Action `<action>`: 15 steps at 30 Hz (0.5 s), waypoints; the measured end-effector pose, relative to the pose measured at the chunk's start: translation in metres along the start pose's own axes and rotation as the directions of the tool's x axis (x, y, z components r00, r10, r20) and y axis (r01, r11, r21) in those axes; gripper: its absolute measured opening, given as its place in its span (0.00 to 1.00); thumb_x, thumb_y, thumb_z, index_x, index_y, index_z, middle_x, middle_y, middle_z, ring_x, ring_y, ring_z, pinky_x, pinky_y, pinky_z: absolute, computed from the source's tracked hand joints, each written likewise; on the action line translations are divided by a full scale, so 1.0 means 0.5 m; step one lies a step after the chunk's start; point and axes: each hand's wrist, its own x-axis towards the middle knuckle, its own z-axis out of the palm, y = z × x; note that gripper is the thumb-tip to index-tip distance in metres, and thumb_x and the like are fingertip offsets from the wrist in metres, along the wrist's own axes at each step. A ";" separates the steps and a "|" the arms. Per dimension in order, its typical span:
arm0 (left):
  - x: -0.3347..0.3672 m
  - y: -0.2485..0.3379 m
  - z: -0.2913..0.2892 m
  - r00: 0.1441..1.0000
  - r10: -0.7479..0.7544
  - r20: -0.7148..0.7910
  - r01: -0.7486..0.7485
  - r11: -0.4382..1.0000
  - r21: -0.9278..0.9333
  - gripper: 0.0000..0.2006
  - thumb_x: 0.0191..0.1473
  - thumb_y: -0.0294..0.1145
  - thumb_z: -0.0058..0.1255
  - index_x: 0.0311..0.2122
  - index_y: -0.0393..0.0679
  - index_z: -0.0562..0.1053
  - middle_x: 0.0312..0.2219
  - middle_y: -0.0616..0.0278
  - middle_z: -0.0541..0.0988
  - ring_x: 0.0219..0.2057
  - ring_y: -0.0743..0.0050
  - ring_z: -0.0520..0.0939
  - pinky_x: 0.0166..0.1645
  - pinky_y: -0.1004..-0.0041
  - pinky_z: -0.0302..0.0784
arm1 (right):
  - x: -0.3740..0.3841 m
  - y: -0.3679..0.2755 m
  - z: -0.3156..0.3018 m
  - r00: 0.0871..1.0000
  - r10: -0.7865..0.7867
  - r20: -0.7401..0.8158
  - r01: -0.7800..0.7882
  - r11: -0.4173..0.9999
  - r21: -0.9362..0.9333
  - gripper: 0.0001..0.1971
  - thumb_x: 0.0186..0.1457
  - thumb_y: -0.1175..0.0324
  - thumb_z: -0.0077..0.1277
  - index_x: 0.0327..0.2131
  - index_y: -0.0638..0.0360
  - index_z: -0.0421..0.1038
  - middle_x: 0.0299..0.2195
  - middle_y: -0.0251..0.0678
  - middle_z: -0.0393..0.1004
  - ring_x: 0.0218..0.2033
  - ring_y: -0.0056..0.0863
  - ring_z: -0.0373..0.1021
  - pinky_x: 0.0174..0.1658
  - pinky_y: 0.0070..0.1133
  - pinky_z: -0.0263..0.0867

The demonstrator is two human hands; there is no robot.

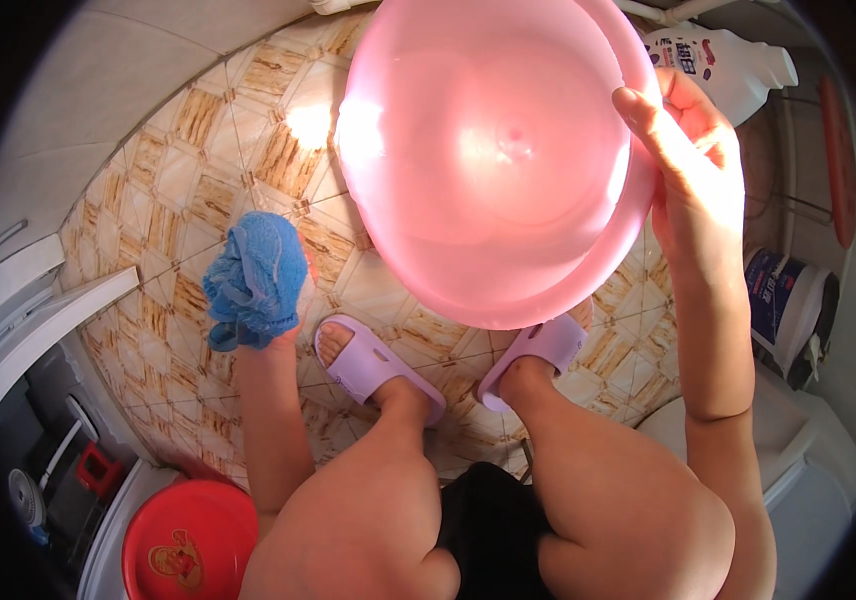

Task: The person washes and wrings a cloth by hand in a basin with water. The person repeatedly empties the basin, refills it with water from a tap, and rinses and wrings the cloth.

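A pink plastic basin [488, 220] is held up above the floor, its inside facing me and bright light glaring off it. My right hand [693, 165] grips its right rim, thumb on the inner side and fingers behind. A crumpled blue cloth [260, 278] covers most of my left hand [283, 342], which is raised to the left of the basin and apart from it. The fingers of that hand are largely hidden by the cloth, which bunches around them.
Tiled floor [198, 200] lies below, with my feet in lilac slippers [378, 368]. A red basin [188, 540] sits at lower left, near a white open door or panel [58, 325]. On the right are a white bottle [723, 75], a blue-and-white bucket [783, 300] and a pale bin-like container [798, 450].
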 end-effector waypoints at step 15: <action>-0.002 0.001 -0.013 0.994 0.064 -0.090 -0.064 0.998 -0.001 0.18 0.50 0.39 0.48 0.45 0.43 0.66 0.42 0.54 0.67 0.40 0.59 0.68 0.42 0.66 0.69 | 0.018 -0.018 -0.057 0.963 -0.244 -0.111 0.200 0.930 -0.310 0.15 0.48 0.60 0.55 0.32 0.63 0.70 0.21 0.29 0.70 0.22 0.13 0.65 0.26 0.10 0.60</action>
